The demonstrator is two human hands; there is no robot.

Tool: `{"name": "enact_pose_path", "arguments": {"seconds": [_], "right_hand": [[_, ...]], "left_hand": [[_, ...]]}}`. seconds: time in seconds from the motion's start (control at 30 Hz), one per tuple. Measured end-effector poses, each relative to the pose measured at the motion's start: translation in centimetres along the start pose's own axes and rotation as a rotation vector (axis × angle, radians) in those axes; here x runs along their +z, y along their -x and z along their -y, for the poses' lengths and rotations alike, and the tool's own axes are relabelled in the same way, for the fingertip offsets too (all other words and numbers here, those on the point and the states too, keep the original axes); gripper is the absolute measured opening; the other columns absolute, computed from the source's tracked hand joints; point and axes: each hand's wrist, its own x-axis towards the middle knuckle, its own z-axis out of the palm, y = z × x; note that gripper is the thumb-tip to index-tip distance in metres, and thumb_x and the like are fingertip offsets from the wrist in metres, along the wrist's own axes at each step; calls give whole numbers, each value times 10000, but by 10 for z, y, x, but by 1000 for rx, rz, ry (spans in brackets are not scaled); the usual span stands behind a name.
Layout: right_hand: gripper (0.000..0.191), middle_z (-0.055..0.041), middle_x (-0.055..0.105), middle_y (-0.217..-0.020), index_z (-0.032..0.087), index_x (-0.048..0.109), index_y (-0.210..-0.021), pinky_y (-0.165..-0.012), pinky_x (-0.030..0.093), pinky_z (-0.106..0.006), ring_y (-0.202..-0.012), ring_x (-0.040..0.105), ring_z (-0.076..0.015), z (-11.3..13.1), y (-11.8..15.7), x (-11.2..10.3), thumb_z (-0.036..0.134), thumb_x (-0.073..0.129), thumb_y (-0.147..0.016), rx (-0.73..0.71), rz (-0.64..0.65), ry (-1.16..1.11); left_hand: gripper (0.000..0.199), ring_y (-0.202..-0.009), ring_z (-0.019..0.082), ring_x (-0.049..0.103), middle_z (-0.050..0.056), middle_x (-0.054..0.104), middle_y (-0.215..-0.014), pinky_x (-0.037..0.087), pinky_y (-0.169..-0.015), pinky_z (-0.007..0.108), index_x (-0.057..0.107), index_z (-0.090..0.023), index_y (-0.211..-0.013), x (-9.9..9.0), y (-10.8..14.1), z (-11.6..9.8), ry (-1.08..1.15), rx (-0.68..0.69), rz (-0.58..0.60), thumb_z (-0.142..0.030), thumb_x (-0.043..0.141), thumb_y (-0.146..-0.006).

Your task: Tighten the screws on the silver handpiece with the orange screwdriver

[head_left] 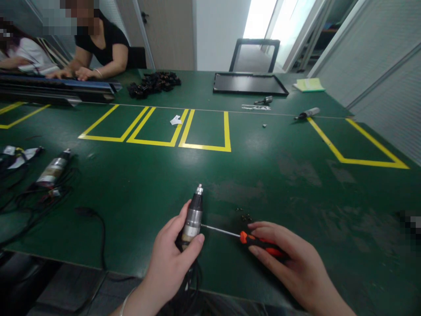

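At the desk (138, 180) here: one screwdriver (243, 237), one silver tool (194, 218).
Left fingers (194, 247) wrap the tool; right fingers (268, 230) pinch the screwdriver, its tip just ahead of the left thumb (190, 251).

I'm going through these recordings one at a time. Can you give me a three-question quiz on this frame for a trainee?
1. Multiple choice: What does the right hand hold?
(a) a roll of tape
(b) a screwdriver
(c) a pair of pliers

2. True or false: The left hand lies flat on the green table with nothing in it.

3. Short answer: Where is the screwdriver's tip?

Key:
1. b
2. False: the left hand grips a cylindrical tool with a metal body.
3. At the side of the cylindrical tool, below its nose.
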Motion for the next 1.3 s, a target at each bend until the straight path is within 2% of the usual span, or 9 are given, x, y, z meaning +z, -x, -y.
{"name": "enact_pose_path", "arguments": {"seconds": [0.13, 0.23, 0.37, 0.53, 0.8, 1.03, 1.2, 1.3], "right_hand": [[118, 10, 809, -824, 255, 742, -978, -629, 597, -193, -680, 766, -149, 1, 1, 1, 303, 742, -871, 35, 34, -15], [112, 15, 805, -841, 268, 737, -985, -634, 588, -205, -704, 763, -150, 4, 1, 1, 341, 679, -922, 49, 56, -28], [231, 16, 802, -903, 299, 728, -1041, -692, 585, -209, -799, 766, -144, 7, -1, -2, 287, 498, -1030, 68, 96, -56], [142, 15, 798, -896, 290, 719, -1036, -695, 586, -201, -787, 764, -143, 5, -1, -3, 269, 588, -984, 30, 19, -35], [149, 1, 791, -911, 284, 701, -1072, -672, 595, -203, -785, 762, -150, 3, 1, -1, 236, 626, -954, -17, -35, -27], [146, -32, 739, -954, 289, 742, -1037, -684, 614, -227, -821, 744, -170, 7, -2, -4, 243, 701, -904, -33, -27, -20], [234, -58, 699, -1012, 286, 739, -1134, -725, 626, -263, -879, 735, -189, 7, -2, -3, 259, 686, -908, -29, 2, 43], [165, -77, 691, -1008, 250, 750, -1049, -702, 629, -277, -862, 735, -198, 8, -4, -2, 299, 650, -928, 6, 30, 67]], "left_hand": [[613, -1139, 290, 662, 90, 731, -1255, 505, -929, 375, 593, -209, -1435, 1, 0, 0, -2, 3, -2, -374, 690, -852], [608, -1147, 286, 662, 89, 724, -1275, 499, -948, 374, 591, -209, -1436, 1, -1, 0, -13, 12, 9, -361, 684, -854], [608, -1148, 289, 664, 91, 723, -1276, 499, -946, 373, 592, -206, -1434, 1, -1, 1, -23, 15, 8, -357, 683, -853], [601, -1156, 296, 660, 91, 729, -1258, 500, -934, 374, 591, -210, -1435, 0, 0, 2, -47, 32, 11, -358, 678, -859], [605, -1053, 274, 683, 83, 745, -1167, 505, -909, 369, 589, -201, -1438, 0, -1, 1, -55, 34, 17, -368, 671, -862], [607, -1050, 281, 683, 91, 745, -1193, 504, -909, 377, 593, -201, -1435, 0, -2, 0, -71, 28, 24, -370, 669, -857], [612, -1092, 286, 677, 97, 737, -1234, 501, -922, 373, 586, -199, -1441, 0, -2, 0, -56, 21, 24, -361, 669, -856], [612, -1102, 288, 671, 95, 734, -1237, 503, -911, 370, 579, -206, -1447, 0, -1, 1, -56, 21, 27, -365, 669, -863]]}}
